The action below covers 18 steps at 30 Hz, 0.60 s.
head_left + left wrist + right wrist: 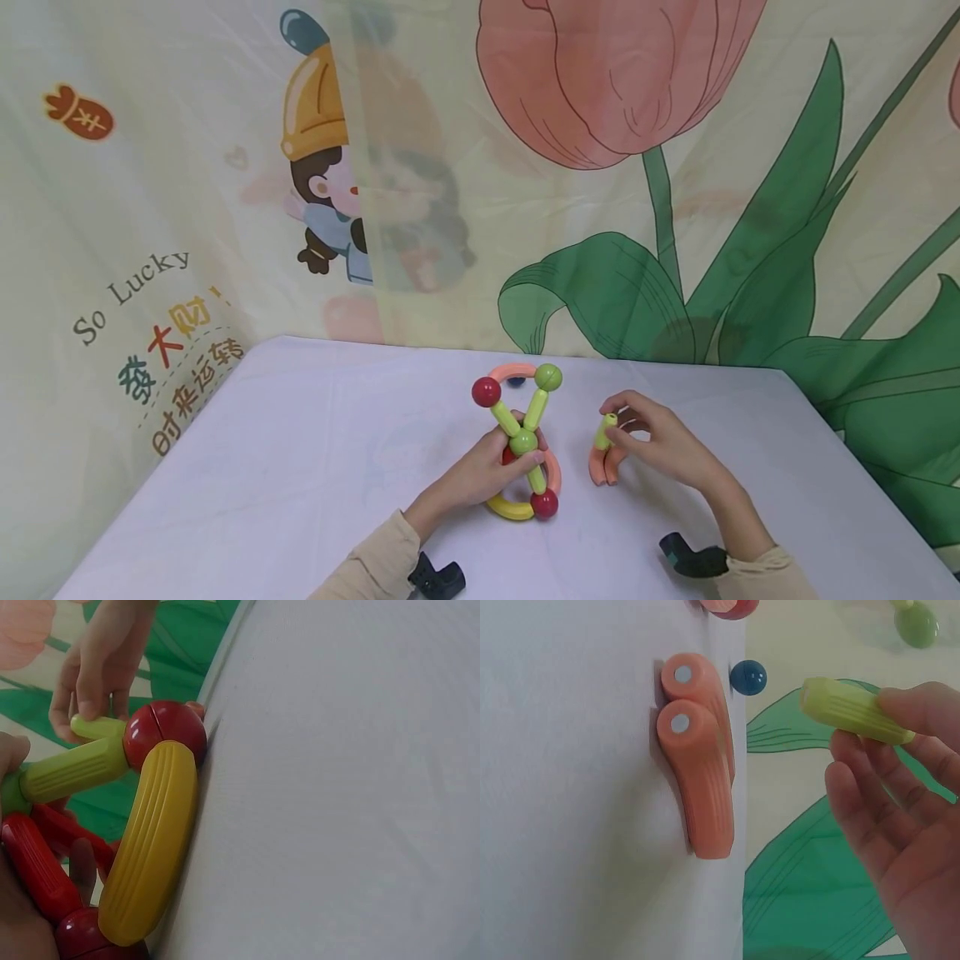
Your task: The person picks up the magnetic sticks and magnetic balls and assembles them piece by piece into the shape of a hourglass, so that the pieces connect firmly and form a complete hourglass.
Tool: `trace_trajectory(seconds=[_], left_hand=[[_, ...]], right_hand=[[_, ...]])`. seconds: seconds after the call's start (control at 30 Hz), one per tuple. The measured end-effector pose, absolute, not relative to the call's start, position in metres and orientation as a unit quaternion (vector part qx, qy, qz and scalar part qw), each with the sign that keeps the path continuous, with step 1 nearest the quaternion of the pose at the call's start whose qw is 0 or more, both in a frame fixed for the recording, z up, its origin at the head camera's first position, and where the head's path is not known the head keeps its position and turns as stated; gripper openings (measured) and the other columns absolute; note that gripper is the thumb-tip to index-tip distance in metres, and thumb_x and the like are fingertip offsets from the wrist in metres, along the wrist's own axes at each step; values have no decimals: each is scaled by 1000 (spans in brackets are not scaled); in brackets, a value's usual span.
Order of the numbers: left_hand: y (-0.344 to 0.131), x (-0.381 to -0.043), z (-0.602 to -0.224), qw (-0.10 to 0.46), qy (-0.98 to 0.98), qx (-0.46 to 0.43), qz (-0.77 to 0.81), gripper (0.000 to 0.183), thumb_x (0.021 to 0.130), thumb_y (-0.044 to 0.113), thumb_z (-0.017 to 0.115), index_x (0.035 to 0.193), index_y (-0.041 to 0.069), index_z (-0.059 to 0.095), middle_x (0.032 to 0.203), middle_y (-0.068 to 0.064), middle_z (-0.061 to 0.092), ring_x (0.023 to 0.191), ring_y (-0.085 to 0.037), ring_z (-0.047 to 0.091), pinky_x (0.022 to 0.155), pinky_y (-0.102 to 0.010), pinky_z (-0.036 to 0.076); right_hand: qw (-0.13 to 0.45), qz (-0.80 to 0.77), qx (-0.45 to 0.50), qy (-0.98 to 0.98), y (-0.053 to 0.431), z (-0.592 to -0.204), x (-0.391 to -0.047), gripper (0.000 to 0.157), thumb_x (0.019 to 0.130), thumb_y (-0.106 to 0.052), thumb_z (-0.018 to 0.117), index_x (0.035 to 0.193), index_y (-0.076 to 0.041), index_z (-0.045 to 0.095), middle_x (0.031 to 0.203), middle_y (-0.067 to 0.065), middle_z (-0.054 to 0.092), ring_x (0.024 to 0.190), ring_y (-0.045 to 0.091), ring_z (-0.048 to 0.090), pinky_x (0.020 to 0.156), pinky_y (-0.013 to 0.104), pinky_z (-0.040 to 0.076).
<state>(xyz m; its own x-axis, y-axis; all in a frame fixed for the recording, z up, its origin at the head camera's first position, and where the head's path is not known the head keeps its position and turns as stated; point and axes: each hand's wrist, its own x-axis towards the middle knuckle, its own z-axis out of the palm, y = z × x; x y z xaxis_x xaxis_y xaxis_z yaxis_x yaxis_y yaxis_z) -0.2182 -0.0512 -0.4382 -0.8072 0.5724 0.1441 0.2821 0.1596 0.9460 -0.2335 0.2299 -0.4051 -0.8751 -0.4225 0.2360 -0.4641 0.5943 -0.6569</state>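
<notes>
My left hand [483, 471] grips a built figure of magnetic rods and balls near its green middle ball [523, 442]. Light green rods [536, 410] spread from that ball to a red ball [486, 392] and a green ball [548, 377], bridged by a pink curved rod [513, 371]. Lower down, a yellow curved rod [154, 844] meets another red ball [165, 733]; straight red rods [41, 866] also show in the left wrist view. My right hand [660, 437] pinches a loose short green rod [855, 711] between thumb and fingers, above two orange-pink curved rods [705, 780] on the table.
A dark blue ball [748, 677] lies on the table, partly hidden behind the figure in the head view. The white-covered table [337, 425] ends at a printed cloth backdrop [420, 167]. Black wrist cameras [692, 557] sit at both sleeves.
</notes>
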Motion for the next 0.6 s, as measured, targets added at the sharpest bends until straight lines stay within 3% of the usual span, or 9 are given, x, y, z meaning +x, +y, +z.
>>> trace_trajectory(seconds=[0.33, 0.6], left_hand=[[-49, -217, -436, 111, 762, 276, 576, 28, 93, 28, 60, 115, 17, 48, 104, 3, 57, 92, -6, 57, 89, -18, 46], [-45, -217, -439, 96, 766, 267, 576, 27, 92, 27, 60, 114, 15, 49, 104, 3, 58, 94, -5, 57, 92, -18, 45]], right_hand=[[46, 386, 277, -879, 218, -404, -231, 25, 88, -18, 67, 110, -15, 56, 100, -4, 61, 91, 6, 61, 83, 23, 52], [90, 401, 295, -862, 204, -400, -225, 30, 84, -10, 70, 109, -19, 56, 100, -7, 59, 89, 4, 61, 81, 24, 53]])
